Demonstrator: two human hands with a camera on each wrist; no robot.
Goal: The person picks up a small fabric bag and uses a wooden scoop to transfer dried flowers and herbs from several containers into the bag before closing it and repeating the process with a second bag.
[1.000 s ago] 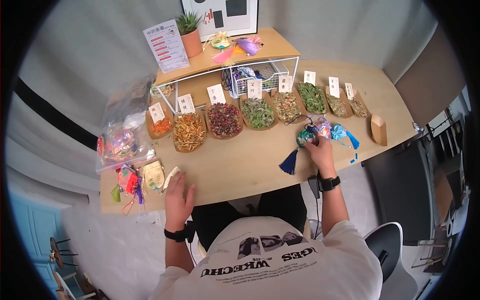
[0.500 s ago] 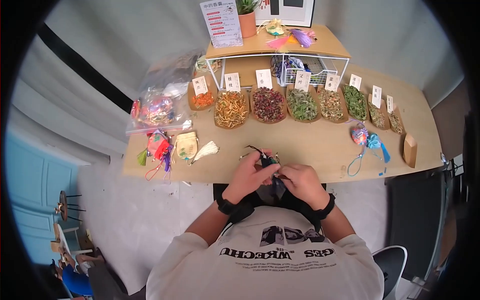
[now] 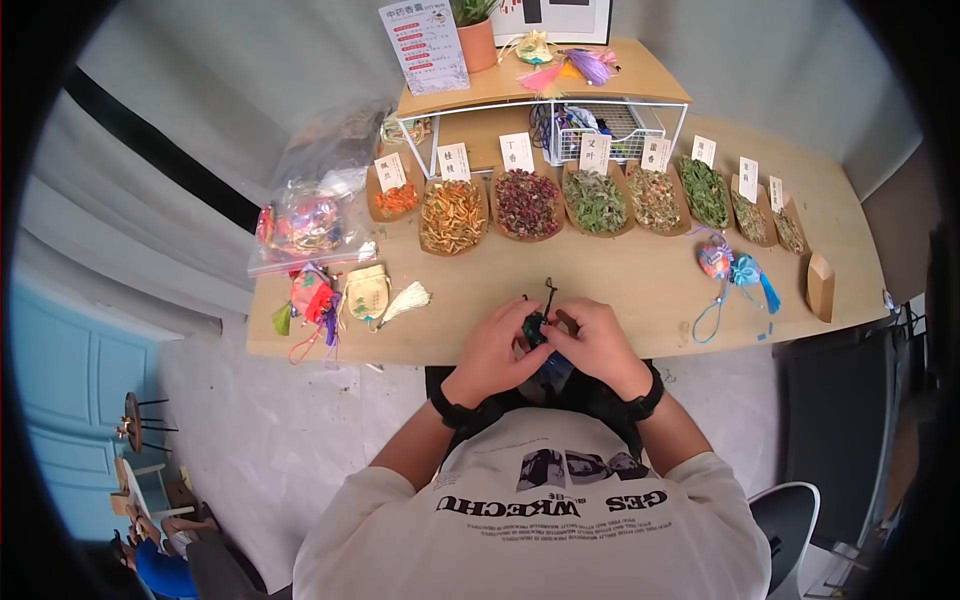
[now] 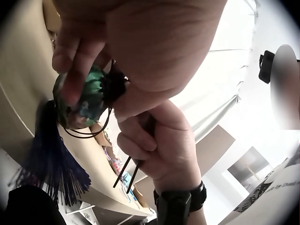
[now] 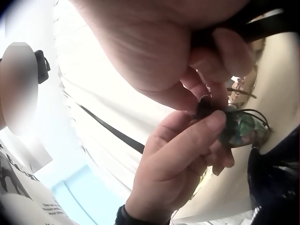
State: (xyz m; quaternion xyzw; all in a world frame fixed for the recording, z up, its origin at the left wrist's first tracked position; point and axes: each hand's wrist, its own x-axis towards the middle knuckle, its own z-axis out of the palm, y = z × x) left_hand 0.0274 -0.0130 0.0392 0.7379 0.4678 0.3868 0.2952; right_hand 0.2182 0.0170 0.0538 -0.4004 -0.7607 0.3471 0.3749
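A small green patterned sachet [image 4: 89,101] with a dark blue tassel [image 4: 51,159] is held up between both hands at the table's front edge. My left hand [image 3: 497,348] grips the sachet by its gathered neck, thumb and fingers around it. Curled fingers of my right hand [image 3: 602,350] pinch the black drawstring cord [image 4: 124,176] at the neck; its ends stick out below that hand in the left wrist view. A thin cord loop hangs beside the pouch. The fingers partly hide the neck.
Several paper trays of dried herbs, one with red buds [image 3: 527,205], line the table's back under a wooden shelf [image 3: 540,78]. A cream pouch [image 3: 367,293] and white tassel [image 3: 408,303] lie left. A blue sachet [image 3: 746,270] and brown paper tray [image 3: 820,288] stand right.
The right hand has brought the green sachet from the table's right side to the middle. My left hand has left the white tassel and joined it; both hands now work at its neck.
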